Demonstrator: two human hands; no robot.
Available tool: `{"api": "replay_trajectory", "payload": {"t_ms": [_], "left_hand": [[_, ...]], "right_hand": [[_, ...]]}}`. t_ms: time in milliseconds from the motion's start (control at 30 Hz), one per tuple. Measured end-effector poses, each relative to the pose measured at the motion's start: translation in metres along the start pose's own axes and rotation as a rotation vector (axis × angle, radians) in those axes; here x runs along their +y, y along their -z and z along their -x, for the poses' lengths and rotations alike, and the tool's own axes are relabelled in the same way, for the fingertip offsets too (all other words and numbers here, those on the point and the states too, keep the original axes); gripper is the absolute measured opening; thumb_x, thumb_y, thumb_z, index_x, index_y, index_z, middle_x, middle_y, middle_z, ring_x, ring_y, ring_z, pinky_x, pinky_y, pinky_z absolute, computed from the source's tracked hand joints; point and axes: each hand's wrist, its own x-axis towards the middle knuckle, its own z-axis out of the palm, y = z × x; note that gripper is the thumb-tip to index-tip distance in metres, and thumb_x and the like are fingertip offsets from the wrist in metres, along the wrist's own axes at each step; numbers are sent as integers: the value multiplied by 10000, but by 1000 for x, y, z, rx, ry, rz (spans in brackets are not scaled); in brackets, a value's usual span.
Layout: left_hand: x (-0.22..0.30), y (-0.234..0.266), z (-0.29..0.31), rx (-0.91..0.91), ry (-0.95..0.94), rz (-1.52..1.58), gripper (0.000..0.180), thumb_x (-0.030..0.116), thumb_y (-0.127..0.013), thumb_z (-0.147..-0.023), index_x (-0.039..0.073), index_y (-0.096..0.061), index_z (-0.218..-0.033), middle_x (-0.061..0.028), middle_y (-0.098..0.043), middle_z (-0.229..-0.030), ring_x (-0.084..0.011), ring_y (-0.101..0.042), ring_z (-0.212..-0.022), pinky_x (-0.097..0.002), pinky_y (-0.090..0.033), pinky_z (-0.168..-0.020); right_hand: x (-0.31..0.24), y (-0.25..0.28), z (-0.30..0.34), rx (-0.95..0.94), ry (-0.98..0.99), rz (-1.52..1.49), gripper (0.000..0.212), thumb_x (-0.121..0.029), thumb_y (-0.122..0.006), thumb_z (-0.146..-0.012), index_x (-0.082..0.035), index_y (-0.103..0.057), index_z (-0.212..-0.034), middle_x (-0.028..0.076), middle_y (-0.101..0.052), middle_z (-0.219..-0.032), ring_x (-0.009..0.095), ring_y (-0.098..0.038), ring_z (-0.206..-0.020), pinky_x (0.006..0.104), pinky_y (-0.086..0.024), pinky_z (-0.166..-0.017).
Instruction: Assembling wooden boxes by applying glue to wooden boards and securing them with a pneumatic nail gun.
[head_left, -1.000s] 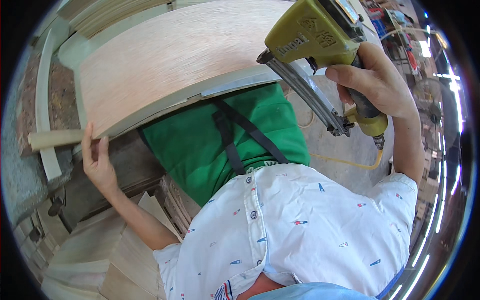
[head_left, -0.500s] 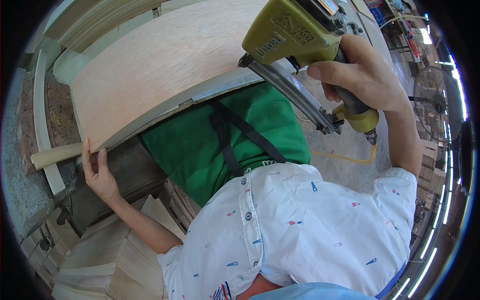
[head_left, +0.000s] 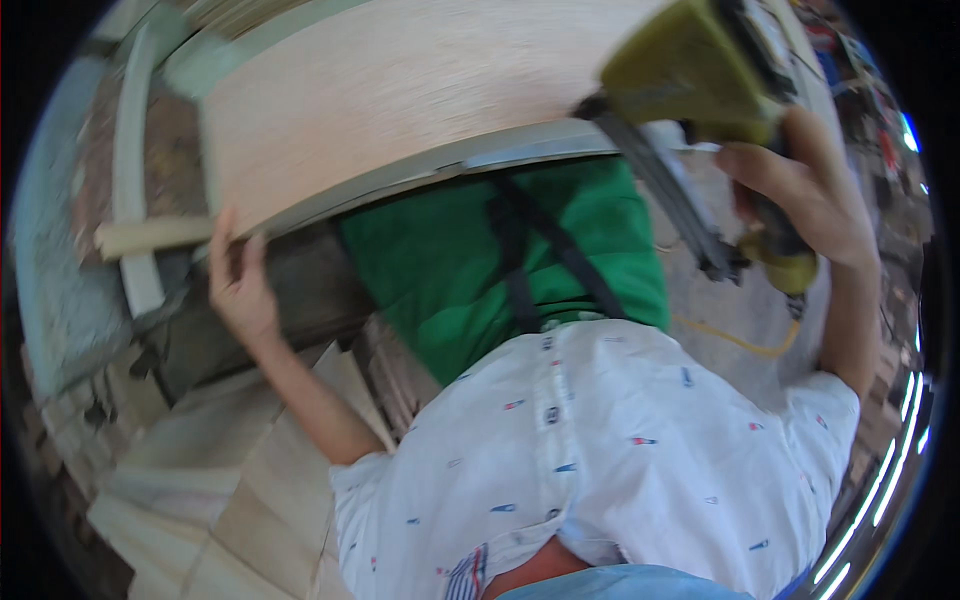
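Observation:
My right hand [head_left: 805, 190] is wrapped round the grip of a yellow-green pneumatic nail gun [head_left: 690, 85]. The tool is raised over the right part of a pale plywood board [head_left: 420, 100], its dark magazine slanting down past the board's near edge. An air hose [head_left: 745, 345] hangs from the base of its grip. At the board's near left corner is my left hand [head_left: 245, 295], fingertips up against the corner, index finger and thumb apart. A short wooden strip [head_left: 160, 237] sticks out to the left beside these fingertips. Motion blurs the picture.
A narrow pale strip [head_left: 137, 200] lies across bricks at the left, next to a grey stone-like block [head_left: 65, 230]. Wooden panels [head_left: 215, 460] are stacked low on the left. A green apron [head_left: 590, 230] with black straps covers my lap, close to the board's edge.
The view has swung, so the scene sits further right. The nail gun has moved slightly right along the board, still in my right hand. My left hand stays at the corner.

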Motion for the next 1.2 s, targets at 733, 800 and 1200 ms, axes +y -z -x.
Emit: {"api": "replay_trajectory", "payload": {"t_ms": [733, 800, 1200], "left_hand": [[-3, 3, 1, -36, -55, -55, 427, -3, -596, -896, 32, -516, -1314, -46, -582, -1171, -119, -529, -983, -241, -411, -890], [-3, 3, 1, -37, -45, -30, 425, 0, -585, -905, 36, -509, -1322, -56, -583, -1163, -121, -529, -983, -241, -403, -898], [1, 6, 1, -51, -66, -31, 424, 8, -566, -918, 31, -490, -1334, -100, -515, -1314, -144, -496, -1103, -272, -383, -974]], "right_hand": [[12, 44, 17, 117, -63, 39, 262, -171, -677, -824, 37, -563, -938, 48, -572, -647, 92, -546, -505, 232, -434, -455], [21, 51, 22, 142, -91, 75, 259, -168, -675, -821, 32, -565, -944, 50, -573, -648, 93, -550, -508, 233, -436, -460], [35, 60, 18, 148, -117, 178, 308, -227, -660, -822, 49, -594, -941, 44, -578, -647, 93, -561, -489, 232, -454, -448]]}}
